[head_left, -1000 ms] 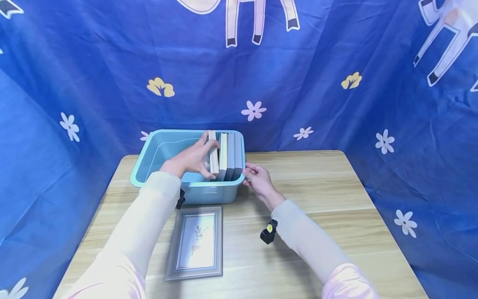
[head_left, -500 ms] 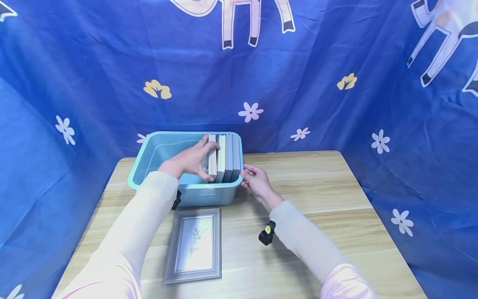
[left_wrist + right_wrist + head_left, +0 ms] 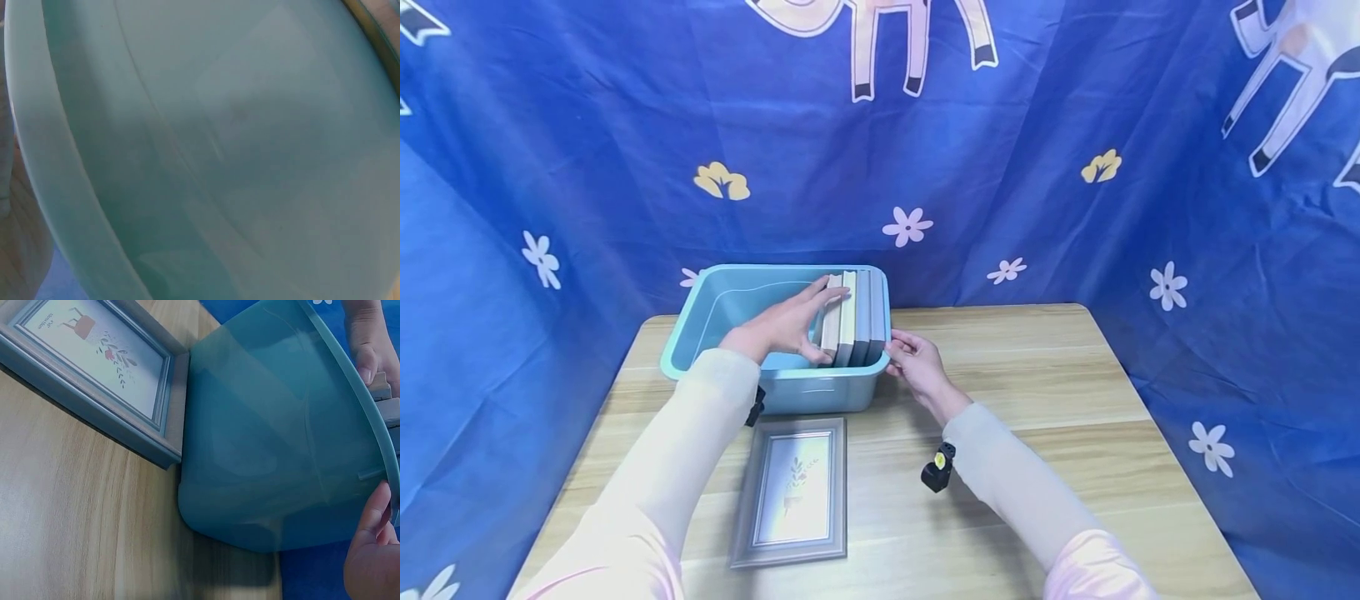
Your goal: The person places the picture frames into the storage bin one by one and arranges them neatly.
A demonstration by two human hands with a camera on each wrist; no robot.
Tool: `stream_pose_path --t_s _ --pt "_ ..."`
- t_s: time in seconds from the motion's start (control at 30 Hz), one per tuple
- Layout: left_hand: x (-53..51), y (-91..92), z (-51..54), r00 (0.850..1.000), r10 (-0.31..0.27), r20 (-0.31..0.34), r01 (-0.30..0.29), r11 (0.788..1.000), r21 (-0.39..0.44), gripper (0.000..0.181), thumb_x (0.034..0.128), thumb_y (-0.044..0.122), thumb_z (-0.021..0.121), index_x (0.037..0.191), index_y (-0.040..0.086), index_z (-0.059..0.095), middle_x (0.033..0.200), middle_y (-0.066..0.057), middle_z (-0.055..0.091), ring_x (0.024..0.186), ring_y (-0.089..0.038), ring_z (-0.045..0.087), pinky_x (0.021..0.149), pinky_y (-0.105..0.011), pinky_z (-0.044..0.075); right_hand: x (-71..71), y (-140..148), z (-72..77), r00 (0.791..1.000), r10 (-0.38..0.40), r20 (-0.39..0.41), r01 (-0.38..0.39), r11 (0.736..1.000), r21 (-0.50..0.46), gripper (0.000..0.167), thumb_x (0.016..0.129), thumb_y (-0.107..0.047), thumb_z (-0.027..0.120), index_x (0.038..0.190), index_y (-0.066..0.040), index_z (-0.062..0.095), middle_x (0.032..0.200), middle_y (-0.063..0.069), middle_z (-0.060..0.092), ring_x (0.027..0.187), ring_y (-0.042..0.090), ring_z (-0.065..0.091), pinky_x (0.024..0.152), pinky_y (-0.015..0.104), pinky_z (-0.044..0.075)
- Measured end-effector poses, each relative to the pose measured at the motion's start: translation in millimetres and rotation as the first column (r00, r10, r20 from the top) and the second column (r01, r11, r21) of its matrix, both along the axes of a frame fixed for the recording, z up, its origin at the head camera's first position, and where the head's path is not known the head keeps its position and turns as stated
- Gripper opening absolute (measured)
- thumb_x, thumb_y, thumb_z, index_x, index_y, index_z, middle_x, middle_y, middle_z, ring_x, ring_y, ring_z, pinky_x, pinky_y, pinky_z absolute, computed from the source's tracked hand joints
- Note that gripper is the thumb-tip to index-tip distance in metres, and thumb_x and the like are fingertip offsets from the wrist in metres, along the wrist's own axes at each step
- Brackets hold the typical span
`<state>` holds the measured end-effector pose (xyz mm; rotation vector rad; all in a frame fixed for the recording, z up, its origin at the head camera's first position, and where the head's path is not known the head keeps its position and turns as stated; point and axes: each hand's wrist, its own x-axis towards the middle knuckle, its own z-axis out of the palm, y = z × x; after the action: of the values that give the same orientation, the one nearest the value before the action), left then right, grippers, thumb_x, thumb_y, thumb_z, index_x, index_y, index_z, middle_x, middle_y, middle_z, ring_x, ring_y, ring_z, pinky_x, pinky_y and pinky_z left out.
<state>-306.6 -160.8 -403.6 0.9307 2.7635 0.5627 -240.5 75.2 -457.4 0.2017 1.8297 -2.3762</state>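
A light blue plastic bin (image 3: 808,392) stands at the back of the table; its inside wall fills the left wrist view. Several picture frames (image 3: 863,317) stand on edge in a row against its right end. My left hand (image 3: 778,325) reaches into the bin and holds the leftmost, pale-edged picture frame (image 3: 831,321), its thumb at the near end and its fingers over the far part. Most of that frame's face is hidden. My right hand (image 3: 921,367) pinches the bin's right rim (image 3: 375,419), as the right wrist view also shows.
A grey picture frame (image 3: 838,500) with a plant print lies face up in front of the bin. Beneath everything is a wood-grain table (image 3: 1037,400). A blue patterned curtain (image 3: 985,167) hangs behind the table and along both sides.
The pale-edged picture frame has shifted right, and the gap beside its neighbour has narrowed. My left fingers have moved slightly right with it. My right hand stays on the rim.
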Motion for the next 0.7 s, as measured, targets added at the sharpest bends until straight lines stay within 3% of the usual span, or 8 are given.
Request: stream_pose_path --t_s 0.4,0.57,0.7 --pt "4.9 0.6 2.3 0.999 0.038 0.011 -0.037 0.999 -0.020 0.116 0.0631 0.051 0.085 0.153 0.033 0.013 0.159 -0.012 0.002 0.130 -0.043 0.035 0.091 -0.056 0.046 1.5 0.8 0.0 1.000 0.011 0.002 -0.011 1.000 0.013 0.037 0.092 0.006 0.057 0.129 0.009 0.052 0.086 0.002 0.051 0.063 0.006 0.052 0.053 0.014 0.050" --pt "7.8 -1.3 0.7 0.998 0.051 -0.033 -0.052 0.998 -0.024 0.113 0.0641 0.058 0.081 0.153 0.031 0.017 0.158 -0.012 0.005 0.131 -0.042 0.034 0.092 -0.057 0.044 1.1 0.4 -1.4 1.000 0.008 0.004 -0.008 1.000 0.006 0.037 0.092 0.006 0.057 0.129 0.008 0.053 0.086 0.002 0.051 0.064 0.005 0.052 0.053 0.014 0.050" --pt "12.9 -4.7 2.4 0.993 0.094 -0.072 -0.095 0.995 -0.004 0.109 0.0659 0.068 0.074 0.153 0.028 0.021 0.158 -0.012 0.007 0.133 -0.041 0.032 0.092 -0.059 0.044 1.4 0.8 -1.2 1.000 0.008 -0.001 -0.008 1.000 0.012 0.037 0.092 0.006 0.058 0.128 0.008 0.053 0.086 0.002 0.051 0.064 0.006 0.052 0.053 0.014 0.050"
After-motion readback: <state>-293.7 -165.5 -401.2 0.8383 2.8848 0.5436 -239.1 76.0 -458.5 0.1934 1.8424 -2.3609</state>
